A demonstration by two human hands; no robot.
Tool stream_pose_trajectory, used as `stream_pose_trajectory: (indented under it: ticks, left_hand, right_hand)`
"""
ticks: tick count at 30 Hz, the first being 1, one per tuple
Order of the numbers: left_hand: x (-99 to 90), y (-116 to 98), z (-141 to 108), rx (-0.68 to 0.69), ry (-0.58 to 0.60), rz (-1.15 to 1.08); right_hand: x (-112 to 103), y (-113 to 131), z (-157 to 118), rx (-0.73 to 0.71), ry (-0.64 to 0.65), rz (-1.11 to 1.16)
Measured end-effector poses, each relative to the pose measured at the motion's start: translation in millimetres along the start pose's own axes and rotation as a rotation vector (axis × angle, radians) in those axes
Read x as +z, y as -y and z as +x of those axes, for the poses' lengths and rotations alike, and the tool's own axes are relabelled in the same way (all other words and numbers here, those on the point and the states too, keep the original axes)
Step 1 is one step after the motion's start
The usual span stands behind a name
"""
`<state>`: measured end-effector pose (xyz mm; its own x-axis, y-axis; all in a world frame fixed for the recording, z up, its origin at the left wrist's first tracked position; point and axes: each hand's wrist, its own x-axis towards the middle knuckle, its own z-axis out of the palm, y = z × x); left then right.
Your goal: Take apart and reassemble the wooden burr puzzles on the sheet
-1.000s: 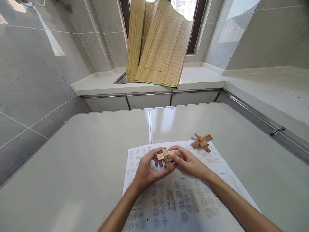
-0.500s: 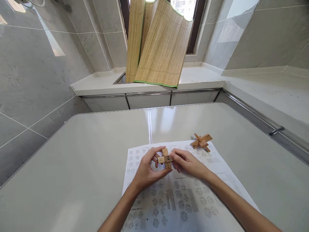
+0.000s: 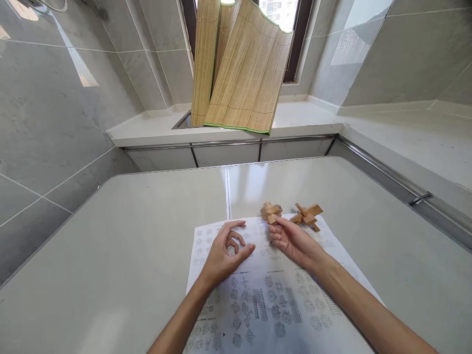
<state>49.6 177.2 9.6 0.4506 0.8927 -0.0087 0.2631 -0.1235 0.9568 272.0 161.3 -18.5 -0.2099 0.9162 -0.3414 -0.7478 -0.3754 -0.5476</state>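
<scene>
Right hand (image 3: 291, 242), fingers loosely curled, fingertips touching a small wooden puzzle (image 3: 271, 212) just beyond them; whether it still grips is unclear. Left hand (image 3: 224, 254) empty, half open over the printed sheet (image 3: 265, 300). Second wooden puzzle (image 3: 307, 216) beside the right hand. Sheet print illegible; surface (image 3: 129, 236) beneath.

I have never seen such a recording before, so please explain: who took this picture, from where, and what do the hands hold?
A camera worn on a person's head took it, looking forward and down at two bare hands, so no machine is here. On the grey table lies a printed sheet of small diagrams. The left hand is curled above the sheet and holds nothing. The right hand has its fingertips at a small wooden puzzle at the sheet's far edge; whether it grips it is unclear. A second wooden puzzle lies just right of it.
</scene>
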Motion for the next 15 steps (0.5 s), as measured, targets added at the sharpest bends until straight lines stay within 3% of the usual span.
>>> stream_pose_trajectory:
  ticks: [9, 15]
  left_hand:
    - [-0.5, 1.0, -0.3, 0.026, 0.029, 0.031]
    - [-1.1, 0.4, -0.3, 0.037, 0.03, 0.032]
  right_hand:
    - [-7.4, -0.9, 5.4, -0.098, -0.051, 0.154]
    - [-10.2, -0.1, 6.1, -0.108, -0.052, 0.111]
